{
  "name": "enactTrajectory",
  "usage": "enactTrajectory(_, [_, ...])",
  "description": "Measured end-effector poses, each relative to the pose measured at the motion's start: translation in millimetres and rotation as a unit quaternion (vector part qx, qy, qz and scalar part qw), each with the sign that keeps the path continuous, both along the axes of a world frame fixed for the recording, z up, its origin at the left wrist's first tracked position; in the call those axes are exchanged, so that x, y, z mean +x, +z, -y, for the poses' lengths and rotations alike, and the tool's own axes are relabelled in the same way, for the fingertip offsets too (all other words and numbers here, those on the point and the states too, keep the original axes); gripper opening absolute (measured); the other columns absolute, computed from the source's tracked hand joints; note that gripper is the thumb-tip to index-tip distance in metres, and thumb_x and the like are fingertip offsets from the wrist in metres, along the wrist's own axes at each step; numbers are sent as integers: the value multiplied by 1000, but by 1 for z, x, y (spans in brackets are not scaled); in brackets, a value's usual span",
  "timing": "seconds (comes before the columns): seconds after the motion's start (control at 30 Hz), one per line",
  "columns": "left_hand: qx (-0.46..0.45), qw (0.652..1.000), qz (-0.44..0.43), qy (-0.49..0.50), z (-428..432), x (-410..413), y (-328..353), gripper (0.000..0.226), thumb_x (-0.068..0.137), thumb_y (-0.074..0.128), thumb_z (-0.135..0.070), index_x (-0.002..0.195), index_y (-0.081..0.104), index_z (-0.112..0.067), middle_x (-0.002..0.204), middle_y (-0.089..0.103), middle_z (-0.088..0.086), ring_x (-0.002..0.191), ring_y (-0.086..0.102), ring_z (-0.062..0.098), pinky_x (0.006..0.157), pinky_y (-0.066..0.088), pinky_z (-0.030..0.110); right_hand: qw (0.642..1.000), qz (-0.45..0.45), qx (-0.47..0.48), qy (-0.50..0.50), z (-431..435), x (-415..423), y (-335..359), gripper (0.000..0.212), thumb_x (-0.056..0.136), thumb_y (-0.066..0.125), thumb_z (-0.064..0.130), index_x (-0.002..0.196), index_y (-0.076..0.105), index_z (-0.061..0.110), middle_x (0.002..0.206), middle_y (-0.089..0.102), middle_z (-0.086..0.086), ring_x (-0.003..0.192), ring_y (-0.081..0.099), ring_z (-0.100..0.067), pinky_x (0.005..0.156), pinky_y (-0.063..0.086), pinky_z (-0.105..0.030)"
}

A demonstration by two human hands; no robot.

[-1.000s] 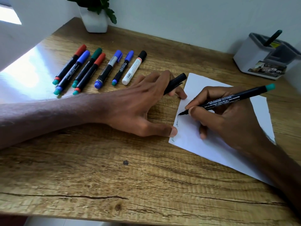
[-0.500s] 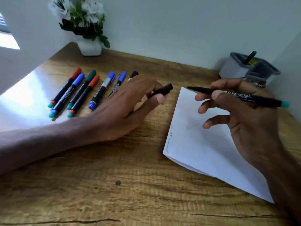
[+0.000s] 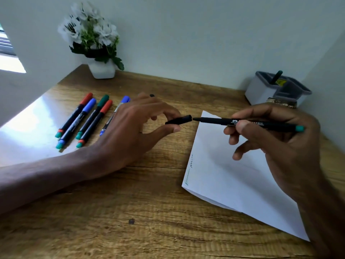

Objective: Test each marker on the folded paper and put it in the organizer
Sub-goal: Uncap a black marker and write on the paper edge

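Note:
My right hand (image 3: 276, 139) grips a black marker (image 3: 216, 120) with a teal end, held level above the folded white paper (image 3: 233, 176). Its bare tip points left, almost touching the open end of the black cap (image 3: 180, 120), which my left hand (image 3: 134, 128) pinches between thumb and forefinger. Small scribbles mark the paper's left edge. Several capped markers (image 3: 87, 118) lie in a row on the desk at the left, partly hidden behind my left hand. The grey and white organizer (image 3: 261, 90) stands at the back right with one marker upright in it.
A white pot of white flowers (image 3: 101, 71) stands at the back left by the wall. The wooden desk (image 3: 130, 212) meets walls at the back and at the right. Bright light glares on the desk's left side.
My right hand lifted the marker off the paper and turned it level. My left hand rose from the desk with the cap, and cap and tip have come together.

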State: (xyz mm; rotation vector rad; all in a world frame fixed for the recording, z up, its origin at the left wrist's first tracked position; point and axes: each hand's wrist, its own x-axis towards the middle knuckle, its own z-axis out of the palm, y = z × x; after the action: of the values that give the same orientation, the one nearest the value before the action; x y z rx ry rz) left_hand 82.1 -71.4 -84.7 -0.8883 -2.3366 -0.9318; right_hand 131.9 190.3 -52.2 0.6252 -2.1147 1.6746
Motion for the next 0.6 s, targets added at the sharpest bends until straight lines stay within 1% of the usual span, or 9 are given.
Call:
enactTrajectory(0.07, [-1, 1000, -8, 1, 1, -1, -1, 28, 91, 70, -36, 115, 73, -23, 107, 69, -15, 99, 60, 11, 78, 46, 28, 1000, -8, -3, 2, -1, -1, 0, 17, 89, 69, 7, 106, 71, 12, 82, 77, -7, 70, 73, -32, 48, 58, -37])
enactTrajectory(0.1, [-3, 1000, -10, 2, 1, -1, -1, 28, 91, 70, -36, 115, 73, -23, 108, 70, -14, 101, 60, 13, 78, 47, 30, 1000, -10, -6, 3, -1, -1, 0, 17, 89, 68, 11, 106, 71, 12, 82, 77, -7, 70, 73, -32, 48, 58, -37])
enactTrajectory(0.2, [-4, 1000, -10, 0, 1, -3, -3, 28, 92, 69, -38, 115, 73, -23, 110, 70, -12, 103, 60, 13, 81, 48, 33, 1000, -14, -3, 0, -2, -2, 0, 18, 88, 65, 15, 105, 71, 13, 82, 77, -5, 69, 73, -31, 49, 58, -36])
enactTrajectory(0.3, [-3, 1000, -18, -2, 1, -2, -4, 28, 92, 70, -36, 115, 74, -22, 111, 71, -10, 102, 59, 13, 82, 48, 37, 1000, -17, 12, -4, -2, -2, -2, 16, 88, 68, 11, 103, 72, 11, 82, 77, -6, 68, 73, -31, 48, 58, -36])
enactTrajectory(0.4, [-4, 1000, -30, -6, 1, -1, -4, 26, 91, 72, -33, 114, 74, -21, 110, 71, -9, 101, 58, 12, 82, 47, 35, 1000, -12, 18, -6, -1, -1, -4, 15, 88, 68, 2, 101, 72, 8, 81, 76, -8, 67, 73, -31, 47, 57, -37])
enactTrajectory(0.47, [-11, 999, -33, -9, 0, -1, -4, 26, 92, 71, -33, 115, 74, -21, 109, 71, -8, 101, 57, 12, 81, 47, 33, 1000, -13, 25, -2, -2, -1, -4, 15, 88, 69, 3, 102, 72, 8, 82, 77, -8, 68, 74, -31, 47, 58, -38])
enactTrajectory(0.6, [-16, 999, -37, -15, 0, 0, -5, 26, 93, 70, -33, 115, 74, -20, 110, 71, -7, 103, 58, 15, 82, 48, 36, 999, -18, 49, 2, -2, -2, -5, 14, 89, 71, 5, 102, 73, 8, 84, 76, -7, 71, 74, -31, 48, 59, -39])
